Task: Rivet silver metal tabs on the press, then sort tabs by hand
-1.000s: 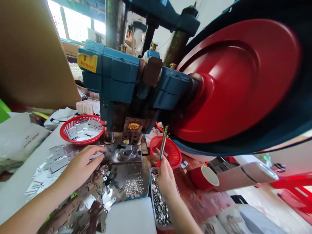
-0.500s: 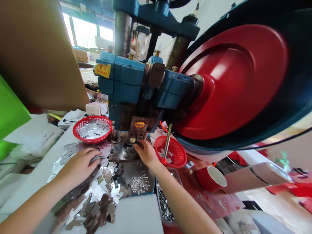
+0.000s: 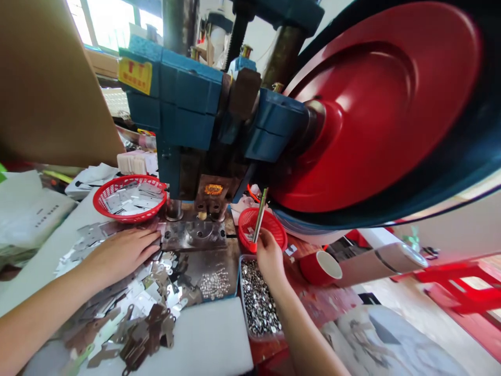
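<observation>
Head view: the left hand (image 3: 125, 254) lies over metal plates (image 3: 144, 300), fingers slightly spread — whether they grip a plate cannot be told. The right hand (image 3: 271, 261) is at the red basket (image 3: 277, 224) on the right, beside a red-tipped rod (image 3: 260, 219); its fingers are partly hidden, their hold undeterminable. The die block (image 3: 211, 239) sits under the press (image 3: 188, 122) — between both hands.

Overexposed window (image 3: 109, 23) at upper left, sheen on red wheel (image 3: 379, 120); stretched edges
</observation>
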Demonstrator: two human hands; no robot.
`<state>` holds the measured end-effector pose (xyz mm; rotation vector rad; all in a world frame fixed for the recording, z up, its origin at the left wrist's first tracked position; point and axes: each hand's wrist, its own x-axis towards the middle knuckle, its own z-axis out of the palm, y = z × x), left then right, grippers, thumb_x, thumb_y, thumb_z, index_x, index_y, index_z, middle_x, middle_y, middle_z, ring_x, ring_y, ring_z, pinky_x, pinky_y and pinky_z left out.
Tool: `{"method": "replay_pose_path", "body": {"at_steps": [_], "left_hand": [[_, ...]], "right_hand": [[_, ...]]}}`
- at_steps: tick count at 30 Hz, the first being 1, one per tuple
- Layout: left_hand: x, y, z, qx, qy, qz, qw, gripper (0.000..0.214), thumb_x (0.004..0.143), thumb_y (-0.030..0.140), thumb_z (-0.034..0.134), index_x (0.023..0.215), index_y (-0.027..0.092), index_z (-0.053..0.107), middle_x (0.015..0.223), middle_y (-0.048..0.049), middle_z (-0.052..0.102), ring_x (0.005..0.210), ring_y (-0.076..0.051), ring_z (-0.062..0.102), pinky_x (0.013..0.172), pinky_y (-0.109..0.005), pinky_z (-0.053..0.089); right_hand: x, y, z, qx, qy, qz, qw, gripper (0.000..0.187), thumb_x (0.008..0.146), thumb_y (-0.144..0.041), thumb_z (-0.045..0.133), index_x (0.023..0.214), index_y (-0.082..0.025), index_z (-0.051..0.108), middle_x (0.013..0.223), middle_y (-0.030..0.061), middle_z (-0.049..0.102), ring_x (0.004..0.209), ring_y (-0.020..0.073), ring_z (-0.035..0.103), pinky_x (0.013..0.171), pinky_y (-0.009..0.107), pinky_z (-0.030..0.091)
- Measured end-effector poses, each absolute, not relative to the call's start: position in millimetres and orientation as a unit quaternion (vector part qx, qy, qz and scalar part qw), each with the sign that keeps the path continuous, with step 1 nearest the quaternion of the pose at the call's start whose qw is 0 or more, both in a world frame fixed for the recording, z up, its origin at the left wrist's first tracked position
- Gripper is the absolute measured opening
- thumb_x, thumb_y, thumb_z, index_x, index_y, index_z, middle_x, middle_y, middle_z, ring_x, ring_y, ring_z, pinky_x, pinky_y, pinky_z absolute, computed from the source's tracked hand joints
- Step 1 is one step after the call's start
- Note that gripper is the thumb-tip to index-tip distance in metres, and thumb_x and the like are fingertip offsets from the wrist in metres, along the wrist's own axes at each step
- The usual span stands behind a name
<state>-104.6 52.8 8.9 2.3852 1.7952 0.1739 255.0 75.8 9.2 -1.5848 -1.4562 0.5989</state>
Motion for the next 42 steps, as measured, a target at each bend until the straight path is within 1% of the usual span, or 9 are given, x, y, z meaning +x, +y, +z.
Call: {"method": "replay_pose_path", "body": {"at_steps": [6,12,16,20,23,26,31,36,42], "left_hand": [[-115.7,24.2,16.2,0.761,0.643,0.075,0.048,0.048,0.09,0.044,0.028,0.119,0.027,0.063,0.122,-0.0027,0.065,0.103,-0.028,0.065,0.09,-0.046,0.048],[-117.0,5.7,19.3,0.722,0.665,0.181,0.059,0.04,0.084,0.05,0.038,0.106,0.032,0.066,0.111,0.0052,0.07,0.097,-0.024,0.065,0.089,-0.04,0.049],[-114.5,0.1,27.1,0.648,0.712,0.237,0.127,0.037,0.084,0.053,0.04,0.103,0.033,0.063,0.111,0.0053,0.069,0.1,-0.026,0.063,0.092,-0.044,0.047],[-108.7,1.3,31.6,0.475,0.737,0.38,0.296,0.038,0.083,0.059,0.043,0.105,0.03,0.057,0.106,0.0013,0.066,0.095,-0.024,0.063,0.088,-0.043,0.051],[-95.9,6.0,34.5,0.323,0.653,0.512,0.455,0.041,0.074,0.058,0.06,0.101,0.028,0.056,0.094,0.0012,0.063,0.082,-0.019,0.064,0.077,-0.034,0.056],[-77.5,9.3,38.3,0.294,0.614,0.5,0.535,0.051,0.066,0.05,0.072,0.109,0.029,0.055,0.081,0.0033,0.059,0.074,-0.016,0.062,0.068,-0.03,0.057],[-53.4,9.0,40.3,0.356,0.601,0.448,0.557,0.069,0.07,0.041,0.07,0.133,0.031,0.043,0.092,-0.0001,0.065,0.087,-0.019,0.065,0.078,-0.033,0.055],[-44.4,11.2,39.9,0.38,0.566,0.425,0.595,0.064,0.071,0.03,0.064,0.132,0.025,0.044,0.12,-0.0074,0.064,0.104,-0.023,0.063,0.087,-0.037,0.051],[-32.1,18.1,32.7,0.469,0.557,0.391,0.562,0.064,0.071,0.027,0.061,0.133,0.022,0.044,0.115,-0.0085,0.067,0.105,-0.024,0.063,0.088,-0.039,0.051]], "right_hand": [[217.3,49.8,7.3,-0.497,-0.805,0.232,0.225,0.018,0.083,-0.016,0.054,0.085,-0.022,0.071,0.089,0.0035,0.07,0.087,0.0168,0.062,0.085,0.028,0.045],[209.3,54.9,6.8,-0.479,-0.849,0.164,0.155,0.016,0.08,-0.013,0.057,0.078,-0.023,0.07,0.084,0.0014,0.067,0.085,0.0167,0.06,0.083,0.028,0.043],[203.7,55.0,3.3,-0.491,-0.856,0.107,0.117,0.014,0.081,-0.015,0.057,0.074,-0.022,0.067,0.081,0.0036,0.065,0.084,0.0198,0.058,0.077,0.03,0.043],[195.7,59.8,5.9,-0.475,-0.862,0.096,0.149,0.017,0.087,-0.014,0.051,0.08,-0.02,0.065,0.083,0.0054,0.064,0.083,0.0196,0.056,0.079,0.031,0.043],[180.5,74.9,14.9,-0.465,-0.854,0.083,0.215,0.017,0.09,-0.016,0.048,0.085,-0.02,0.064,0.087,0.0054,0.064,0.087,0.0197,0.055,0.085,0.033,0.042],[158.4,96.7,24.0,-0.472,-0.844,0.068,0.247,0.016,0.091,-0.02,0.049,0.087,-0.019,0.065,0.087,0.0055,0.064,0.089,0.02,0.055,0.087,0.033,0.041],[143.6,115.1,26.4,-0.48,-0.846,0.045,0.226,0.021,0.091,-0.024,0.051,0.083,-0.019,0.07,0.085,0.0073,0.064,0.087,0.0211,0.055,0.084,0.034,0.042],[162.6,103.0,21.7,-0.424,-0.852,0.091,0.293,0.025,0.089,-0.021,0.05,0.102,-0.023,0.07,0.097,0.0063,0.063,0.093,0.0207,0.054,0.086,0.036,0.042],[160.3,75.0,34.0,-0.417,-0.812,0.21,0.35,0.03,0.088,-0.023,0.051,0.116,-0.025,0.062,0.101,0.0047,0.064,0.097,0.019,0.057,0.088,0.034,0.045]]}}
